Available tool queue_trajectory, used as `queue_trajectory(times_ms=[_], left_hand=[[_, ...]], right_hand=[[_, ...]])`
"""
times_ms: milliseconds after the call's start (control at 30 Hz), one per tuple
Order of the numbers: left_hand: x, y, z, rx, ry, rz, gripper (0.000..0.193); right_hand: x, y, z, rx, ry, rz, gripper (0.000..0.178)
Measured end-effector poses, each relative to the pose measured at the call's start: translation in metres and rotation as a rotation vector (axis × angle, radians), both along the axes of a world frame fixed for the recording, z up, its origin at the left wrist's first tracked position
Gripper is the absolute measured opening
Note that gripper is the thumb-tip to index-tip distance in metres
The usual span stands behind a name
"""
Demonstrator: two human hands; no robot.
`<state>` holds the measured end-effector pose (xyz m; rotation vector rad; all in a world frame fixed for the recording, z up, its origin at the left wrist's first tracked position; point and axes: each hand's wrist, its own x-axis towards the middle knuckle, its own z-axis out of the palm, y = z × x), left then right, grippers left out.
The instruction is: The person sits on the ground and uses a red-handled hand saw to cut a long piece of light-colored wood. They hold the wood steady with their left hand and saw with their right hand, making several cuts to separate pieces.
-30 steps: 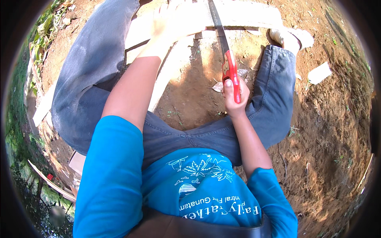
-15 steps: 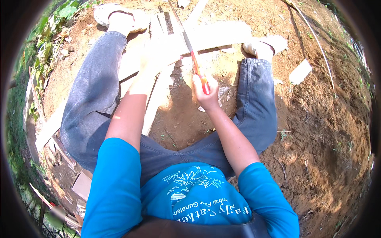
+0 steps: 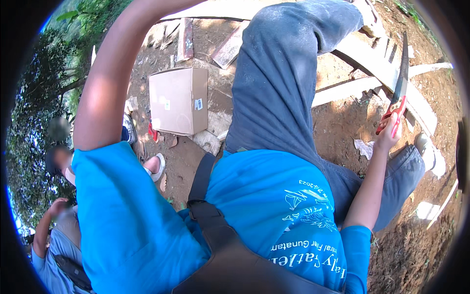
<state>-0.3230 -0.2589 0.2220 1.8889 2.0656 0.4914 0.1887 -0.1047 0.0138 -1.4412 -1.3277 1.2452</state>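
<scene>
At the right, my right hand (image 3: 389,131) is wrapped around the red handle of a hand saw (image 3: 403,73). Its long, slightly curved blade points away from me, over pale wooden boards on the dirt. One such board, a narrow plank (image 3: 345,93), lies to the left of the saw, apart from my hand. My left arm (image 3: 108,78) is raised and bent across the upper left; its hand lies beyond the top edge.
A closed cardboard box (image 3: 171,100) stands on the ground left of my bent leg, with a red-handled object (image 3: 152,132) beside it. Short board pieces (image 3: 230,46) lie behind it. Two people are at the far left, one in blue-grey clothing (image 3: 61,240).
My view has swung to the left, bringing the box and other people in. My left arm has lifted from the boards, its hand leaving view. The saw stays in my right hand.
</scene>
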Motion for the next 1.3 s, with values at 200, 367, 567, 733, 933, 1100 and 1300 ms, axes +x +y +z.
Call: queue_trajectory(times_ms=[200, 367, 567, 733, 933, 1100, 1300], left_hand=[[-0.007, -0.302, -0.068, -0.601, -0.074, 0.711, 0.098], [0.089, -0.42, -0.146, -0.987, -0.094, 0.812, 0.126], [0.128, -0.377, -0.138, -0.943, -0.016, 0.733, 0.125], [0.078, -0.272, -0.083, -0.989, 0.094, 0.414, 0.091], [0.142, 0.046, -0.036, 0.173, -0.21, 0.104, 0.046], [0.261, 0.221, -0.137, -0.067, -0.205, -0.189, 0.051], [0.31, 0.258, -0.281, -0.104, 0.003, 0.003, 0.051]], right_hand=[[0.0, 0.002, 0.006, -0.006, -0.032, 0.038, 0.02], [0.001, 0.001, 0.01, -0.016, -0.05, 0.072, 0.018], [-0.008, -0.006, 0.019, -0.095, -0.059, 0.012, 0.017], [0.015, 0.008, -0.037, 0.202, -0.141, 0.015, 0.014], [0.012, -0.001, -0.013, 0.117, -0.256, -0.026, 0.011], [-0.001, -0.001, 0.0, 0.165, -0.228, -0.04, 0.017], [-0.007, -0.004, 0.004, 0.261, -0.224, -0.01, 0.012]])
